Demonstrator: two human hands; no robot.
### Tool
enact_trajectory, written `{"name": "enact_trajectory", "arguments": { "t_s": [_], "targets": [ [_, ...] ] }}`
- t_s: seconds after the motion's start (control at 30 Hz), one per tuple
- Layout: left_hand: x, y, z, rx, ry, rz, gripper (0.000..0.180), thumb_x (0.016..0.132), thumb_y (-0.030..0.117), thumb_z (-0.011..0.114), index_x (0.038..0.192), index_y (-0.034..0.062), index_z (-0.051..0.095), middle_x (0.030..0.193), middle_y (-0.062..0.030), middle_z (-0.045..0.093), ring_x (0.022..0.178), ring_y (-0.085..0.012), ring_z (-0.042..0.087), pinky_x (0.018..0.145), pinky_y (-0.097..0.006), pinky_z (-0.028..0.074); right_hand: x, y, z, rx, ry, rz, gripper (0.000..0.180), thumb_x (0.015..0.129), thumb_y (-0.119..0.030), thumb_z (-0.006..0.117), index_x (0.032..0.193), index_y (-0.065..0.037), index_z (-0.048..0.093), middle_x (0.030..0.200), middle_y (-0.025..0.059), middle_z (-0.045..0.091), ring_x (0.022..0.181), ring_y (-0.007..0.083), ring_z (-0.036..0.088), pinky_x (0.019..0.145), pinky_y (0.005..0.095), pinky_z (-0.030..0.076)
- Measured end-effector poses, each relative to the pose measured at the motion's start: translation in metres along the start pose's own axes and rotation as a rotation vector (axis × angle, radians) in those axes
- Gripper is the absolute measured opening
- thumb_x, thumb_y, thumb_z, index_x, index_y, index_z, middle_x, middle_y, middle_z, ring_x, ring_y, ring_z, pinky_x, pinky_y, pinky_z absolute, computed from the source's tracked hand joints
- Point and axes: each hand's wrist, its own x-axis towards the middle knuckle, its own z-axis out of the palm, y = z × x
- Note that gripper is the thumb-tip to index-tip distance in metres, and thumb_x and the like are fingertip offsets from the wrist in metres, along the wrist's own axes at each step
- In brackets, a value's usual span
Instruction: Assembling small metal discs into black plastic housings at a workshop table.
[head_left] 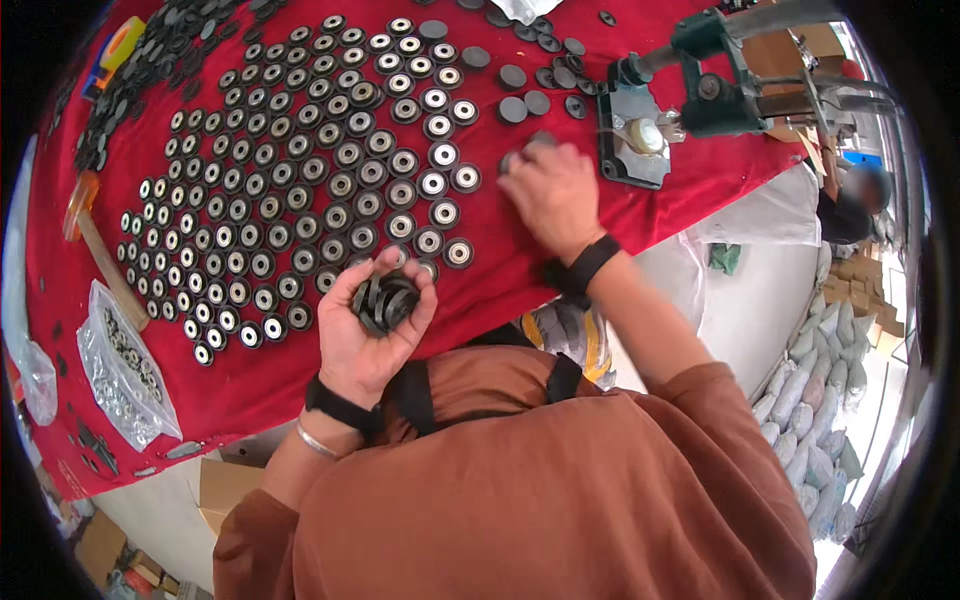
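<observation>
My left hand (360, 340), palm up near the table's front edge, curls its fingers around a pile of black discs (385, 303). Just above the cloth to the right, my right hand (556, 190) is blurred, with its fingertips turned down and away. Dark discs (541, 138) show by those fingertips; whether the fingers grip one cannot be made out. Spread over the cloth left of centre lie many round black pieces with shiny metal centres (313, 168), set close together in loose rows.
A dark green hand press (710, 85) stands right of my right hand on the red cloth (510, 285). Loose flat black discs (512, 76) lie at the back. On the left are a hammer (105, 250) and a clear bag of small metal parts (125, 365). Another person (850, 205) is at far right.
</observation>
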Motion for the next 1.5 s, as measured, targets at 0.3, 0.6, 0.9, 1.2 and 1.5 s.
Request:
{"name": "enact_trajectory", "arguments": {
  "t_s": [0.3, 0.6, 0.9, 1.2, 1.5],
  "targets": [
    [0.017, -0.010, 0.001, 0.059, 0.010, 0.046, 0.030, 0.087, 0.020, 0.045, 0.103, -0.0003, 0.060, 0.099, -0.0135, 0.062, 0.095, -0.0250, 0.059, 0.088, -0.041, 0.046, 0.017, -0.077, -0.063, 0.859, -0.211, -0.161, 0.023, 0.069, -0.007, 0.068, 0.092, -0.008, 0.064, 0.082, 0.0074, 0.058, 0.073, 0.0245, 0.055, 0.064, 0.0334, 0.047],
    [0.002, 0.000, -0.001, 0.073, 0.085, 0.073, 0.016, 0.085, 0.015, 0.050, 0.086, 0.0018, 0.059, 0.087, -0.0129, 0.061, 0.087, -0.0281, 0.060, 0.081, -0.042, 0.051, -0.014, -0.067, -0.070, 1.091, -0.324, 0.259, 0.010, 0.074, -0.008, 0.066, 0.081, -0.005, 0.060, 0.073, 0.0116, 0.060, 0.064, 0.0270, 0.061, 0.057, 0.0341, 0.049],
    [-0.012, 0.015, -0.003, 0.013, 0.138, 0.114, 0.017, 0.086, 0.015, 0.049, 0.085, 0.0009, 0.058, 0.083, -0.0127, 0.059, 0.084, -0.0268, 0.059, 0.079, -0.039, 0.053, -0.032, -0.059, -0.017, 0.551, -0.068, -0.123, 0.028, 0.070, 0.003, 0.064, 0.097, -0.002, 0.060, 0.090, 0.0133, 0.060, 0.073, 0.0281, 0.060, 0.063, 0.0329, 0.052],
    [-0.014, 0.016, -0.010, 0.020, 0.168, 0.087, 0.016, 0.085, 0.015, 0.050, 0.085, 0.0022, 0.059, 0.082, -0.0117, 0.060, 0.082, -0.0254, 0.060, 0.077, -0.038, 0.053, -0.043, -0.071, -0.014, 0.192, -0.238, -0.279, 0.040, 0.073, -0.013, 0.062, 0.110, 0.000, 0.053, 0.116, 0.0141, 0.050, 0.109, 0.0264, 0.049, 0.088, 0.0402, 0.038],
    [-0.007, 0.010, -0.010, -0.020, 0.172, 0.063, 0.017, 0.085, 0.015, 0.049, 0.087, 0.0013, 0.059, 0.082, -0.0124, 0.061, 0.081, -0.0258, 0.060, 0.076, -0.039, 0.053, -0.059, -0.078, -0.008, 0.085, -0.356, -0.234, 0.051, 0.076, -0.017, 0.049, 0.124, 0.000, 0.045, 0.133, 0.0154, 0.038, 0.122, 0.0271, 0.040, 0.095, 0.0520, 0.029]
  ]
}}
